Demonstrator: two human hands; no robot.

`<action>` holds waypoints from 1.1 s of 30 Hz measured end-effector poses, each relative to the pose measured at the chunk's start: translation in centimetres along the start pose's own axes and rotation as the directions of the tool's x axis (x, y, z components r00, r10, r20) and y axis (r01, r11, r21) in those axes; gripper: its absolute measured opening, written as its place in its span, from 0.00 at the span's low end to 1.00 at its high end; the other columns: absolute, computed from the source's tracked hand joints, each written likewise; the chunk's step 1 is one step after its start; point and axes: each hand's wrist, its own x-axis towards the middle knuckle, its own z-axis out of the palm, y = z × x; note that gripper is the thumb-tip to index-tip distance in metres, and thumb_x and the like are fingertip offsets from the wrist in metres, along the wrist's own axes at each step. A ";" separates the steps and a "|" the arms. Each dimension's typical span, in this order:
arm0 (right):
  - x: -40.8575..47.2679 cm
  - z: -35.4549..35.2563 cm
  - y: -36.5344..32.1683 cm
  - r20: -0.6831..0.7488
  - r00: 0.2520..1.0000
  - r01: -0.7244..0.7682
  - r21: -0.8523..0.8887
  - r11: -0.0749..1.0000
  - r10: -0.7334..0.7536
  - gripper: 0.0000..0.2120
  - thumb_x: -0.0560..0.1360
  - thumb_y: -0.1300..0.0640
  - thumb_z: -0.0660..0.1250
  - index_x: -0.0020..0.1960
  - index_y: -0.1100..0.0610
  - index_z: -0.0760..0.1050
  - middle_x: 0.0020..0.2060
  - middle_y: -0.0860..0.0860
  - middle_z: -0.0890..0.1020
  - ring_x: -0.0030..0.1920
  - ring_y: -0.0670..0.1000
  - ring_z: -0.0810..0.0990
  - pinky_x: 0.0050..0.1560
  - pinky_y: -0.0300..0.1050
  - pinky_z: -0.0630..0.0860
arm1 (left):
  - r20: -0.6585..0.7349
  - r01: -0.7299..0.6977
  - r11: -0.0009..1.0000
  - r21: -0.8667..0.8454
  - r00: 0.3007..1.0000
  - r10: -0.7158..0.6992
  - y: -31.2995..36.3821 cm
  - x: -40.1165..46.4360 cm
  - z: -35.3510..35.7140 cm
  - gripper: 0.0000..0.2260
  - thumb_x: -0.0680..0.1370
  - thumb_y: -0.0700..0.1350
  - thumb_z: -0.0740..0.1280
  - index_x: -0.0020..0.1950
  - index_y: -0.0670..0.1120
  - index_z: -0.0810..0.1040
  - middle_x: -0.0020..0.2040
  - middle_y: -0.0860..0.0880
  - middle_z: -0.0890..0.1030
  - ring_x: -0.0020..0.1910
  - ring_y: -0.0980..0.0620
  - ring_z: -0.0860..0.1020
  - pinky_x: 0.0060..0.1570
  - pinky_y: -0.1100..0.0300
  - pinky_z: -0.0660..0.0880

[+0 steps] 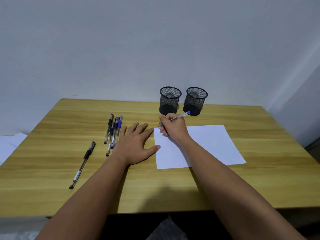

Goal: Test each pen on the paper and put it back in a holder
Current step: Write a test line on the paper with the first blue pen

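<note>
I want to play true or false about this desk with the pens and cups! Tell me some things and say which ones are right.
1. The right hand holds a blue pen with its tip at the corner of the paper. True.
2. Both mesh cups are full of pens. False: both look empty.
3. The left hand lies flat on the table, thumb touching the paper's edge. True.
4. One black pen lies alone, apart from the bunch of pens. True.
5. The paper is covered in scribbles. False: it looks blank.
</note>
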 end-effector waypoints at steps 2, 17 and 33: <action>-0.1 0.2 0.0 0.016 1.000 0.009 -0.020 1.000 -0.009 0.21 0.82 0.61 0.70 0.33 0.56 0.68 0.25 0.57 0.76 0.23 0.52 0.73 0.22 0.39 0.68 | -0.005 0.001 1.000 0.003 1.000 -0.001 -0.1 0.0 0.0 0.36 0.74 0.75 0.52 0.79 0.62 0.60 0.81 0.56 0.59 0.81 0.48 0.52 0.77 0.37 0.45; -0.2 -0.1 1.5 0.036 0.986 0.168 -0.191 0.967 -0.164 0.19 0.81 0.57 0.72 0.32 0.55 0.73 0.26 0.56 0.78 0.29 0.56 0.79 0.32 0.48 0.75 | -0.003 -0.012 1.000 0.023 1.000 0.012 -0.4 0.1 0.5 0.36 0.75 0.75 0.51 0.80 0.62 0.58 0.82 0.56 0.58 0.82 0.48 0.51 0.77 0.36 0.45; 0.2 -0.2 2.0 0.081 0.976 0.218 -0.279 0.935 -0.203 0.17 0.80 0.55 0.73 0.37 0.63 0.76 0.28 0.56 0.81 0.29 0.53 0.80 0.32 0.47 0.76 | 0.000 -0.016 0.999 0.044 1.000 0.016 -0.4 0.1 0.4 0.35 0.75 0.75 0.50 0.80 0.63 0.58 0.82 0.55 0.58 0.82 0.47 0.51 0.77 0.35 0.45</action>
